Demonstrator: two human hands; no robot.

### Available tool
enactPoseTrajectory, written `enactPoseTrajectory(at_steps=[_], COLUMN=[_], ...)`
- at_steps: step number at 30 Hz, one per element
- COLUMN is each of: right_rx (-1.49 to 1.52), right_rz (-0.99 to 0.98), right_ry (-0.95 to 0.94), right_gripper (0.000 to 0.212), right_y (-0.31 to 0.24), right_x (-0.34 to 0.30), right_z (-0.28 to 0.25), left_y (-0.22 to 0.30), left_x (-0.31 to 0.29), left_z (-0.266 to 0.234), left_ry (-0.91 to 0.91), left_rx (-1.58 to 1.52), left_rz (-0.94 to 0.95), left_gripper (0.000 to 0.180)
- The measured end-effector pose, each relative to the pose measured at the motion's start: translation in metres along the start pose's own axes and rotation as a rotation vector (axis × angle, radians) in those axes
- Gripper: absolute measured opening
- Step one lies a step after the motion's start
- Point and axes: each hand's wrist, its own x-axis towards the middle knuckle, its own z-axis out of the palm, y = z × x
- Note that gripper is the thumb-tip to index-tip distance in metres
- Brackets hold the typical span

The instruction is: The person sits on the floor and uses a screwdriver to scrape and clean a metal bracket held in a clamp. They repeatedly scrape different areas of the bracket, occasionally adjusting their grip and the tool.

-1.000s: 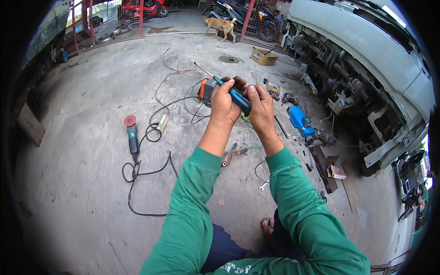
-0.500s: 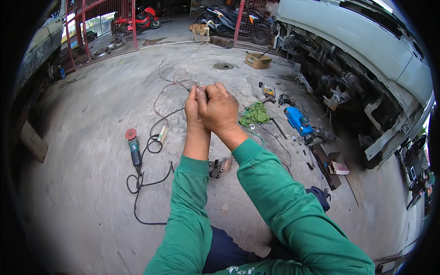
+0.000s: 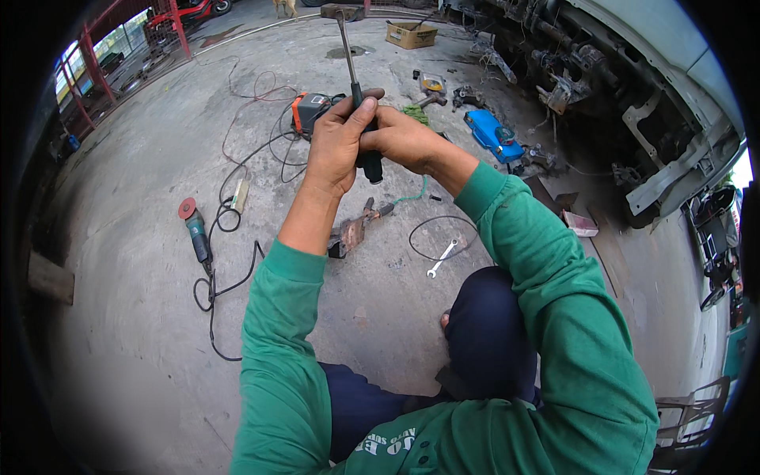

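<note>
Both my hands are around a screwdriver point(image 3: 348, 59) with a black handle, held up in front of me with its metal blade pointing up and away. My left hand point(image 3: 332, 150) is closed on it, the thumb along the upper handle. From the other side my right hand point(image 3: 408, 141) closes round the handle, its fingers partly hidden. The handle's butt shows below the hands. On the floor under them lies a rusty metal part point(image 3: 354, 232) with a clamp-like piece at its end. A combination wrench point(image 3: 442, 259) lies beside a dark loop of cable near my knee.
An angle grinder point(image 3: 195, 230) with a trailing black cord lies left. Beyond my hands are an orange-and-black machine point(image 3: 307, 113) and a green cloth point(image 3: 416, 115). A blue case point(image 3: 492, 134), a cardboard box point(image 3: 411, 34) and a stripped vehicle point(image 3: 590, 79) stand to the right.
My hands have turned and parted slightly, and the screwdriver now shows between them. The view has tipped downward, bringing the wrench, the orange-and-black machine and my knee into sight.
</note>
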Motion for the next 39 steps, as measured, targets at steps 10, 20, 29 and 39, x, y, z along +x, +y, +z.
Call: enactPoseTrajectory(at_steps=[10, 20, 29, 39], right_rx=[0.257, 0.081, 0.308, 0.082], right_rz=[0.081, -0.108, 0.102, -0.452], right_ry=[0.421, 1.02, 1.146, 0.895], right_gripper=[0.04, 0.043, 0.038, 0.046], right_y=[0.145, 0.324, 0.482, 0.308], right_x=[-0.178, -0.233, -0.273, -0.225], right_z=[-0.246, -0.317, -0.317, -0.363], left_y=[0.023, 0.098, 0.087, 0.081], left_x=[-0.008, -0.171, -0.216, -0.175], left_z=[-0.037, -0.128, -0.098, -0.116], left_ry=[-0.081, 0.381, 0.599, 0.575], left_rx=[1.079, 1.369, 1.248, 1.384], left_rz=[-0.124, -0.484, -0.481, -0.524], left_gripper=[0.065, 0.05, 0.053, 0.052])
